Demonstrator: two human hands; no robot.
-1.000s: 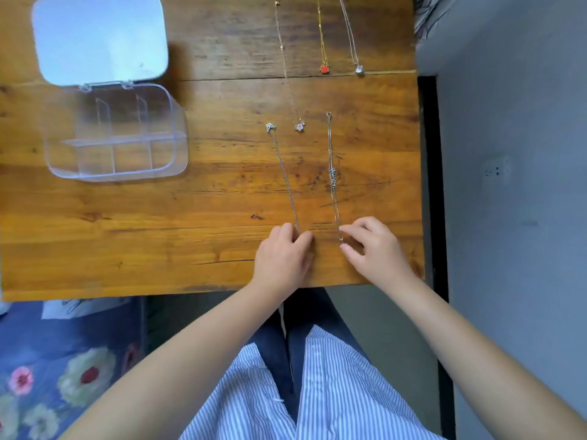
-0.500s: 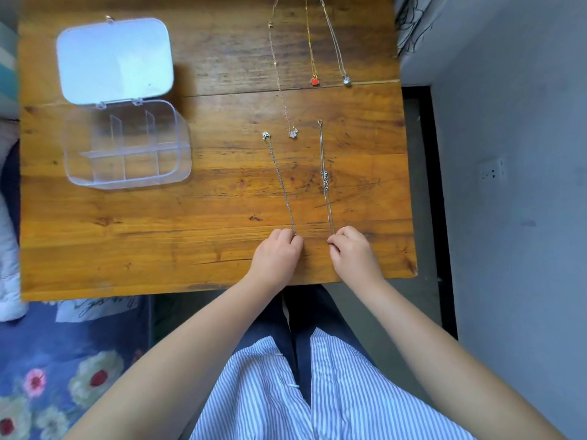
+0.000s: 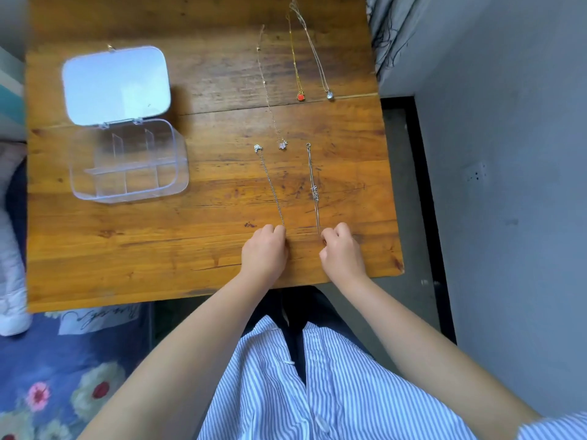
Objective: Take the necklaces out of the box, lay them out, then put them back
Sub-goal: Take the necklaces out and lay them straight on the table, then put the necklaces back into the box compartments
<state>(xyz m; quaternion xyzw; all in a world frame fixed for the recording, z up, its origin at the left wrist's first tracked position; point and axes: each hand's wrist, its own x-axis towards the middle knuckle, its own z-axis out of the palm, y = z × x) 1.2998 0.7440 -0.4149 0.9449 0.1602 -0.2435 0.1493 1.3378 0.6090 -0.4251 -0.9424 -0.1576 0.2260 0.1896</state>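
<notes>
Wooden table (image 3: pixel 127 255) carries the open, empty box (image 3: pixel 127 160) at left and five laid-out necklaces at right, where the left hand (image 3: pixel 265 252) pinches one chain (image 3: pixel 270 185) and the right hand (image 3: pixel 343 254) another (image 3: pixel 313 185); best drawn gently taut, parallel, untangled.

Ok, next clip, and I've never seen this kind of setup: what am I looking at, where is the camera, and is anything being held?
No machine here: a person works with bare hands, filmed by a camera on their head looking down. On the wooden table sits a clear box, lid open, compartments apparently empty. Five necklaces lie in straight lines, three farther away and two nearer. The left hand pinches the near end of the left chain; the right hand pinches the end of the right chain. Both chains rest on the table.
</notes>
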